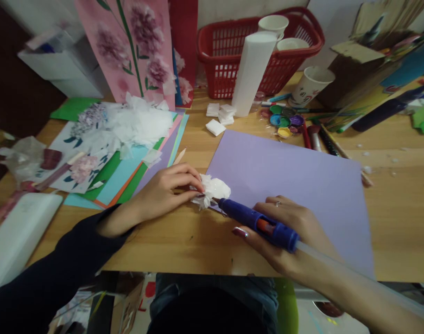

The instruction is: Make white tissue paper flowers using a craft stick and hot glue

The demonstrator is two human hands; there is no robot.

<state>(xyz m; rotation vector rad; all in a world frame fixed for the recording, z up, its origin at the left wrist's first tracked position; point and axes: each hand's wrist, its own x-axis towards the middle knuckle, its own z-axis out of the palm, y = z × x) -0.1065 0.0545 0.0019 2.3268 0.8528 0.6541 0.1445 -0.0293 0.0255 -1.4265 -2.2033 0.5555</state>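
Observation:
My right hand (284, 227) grips a blue hot glue gun (258, 222), with a long clear glue stick (337, 262) coming out of its back end over my wrist. The gun's nozzle points left and meets the near side of a crumpled white tissue paper flower (215, 188). My left hand (173, 188) pinches that flower's left edge between thumb and fingers. The flower rests at the left edge of a purple sheet of paper (284, 171). Whether the nozzle tip touches the tissue or sits just above it, I cannot tell.
Behind the sheet lie small white folded squares (216, 127), a white box standing upright (253, 72), paint pots (283, 121) and a red basket (218, 51). To the left, white tissue (138, 123) lies on coloured papers (121, 178). A white power strip (27, 232) sits at the near left.

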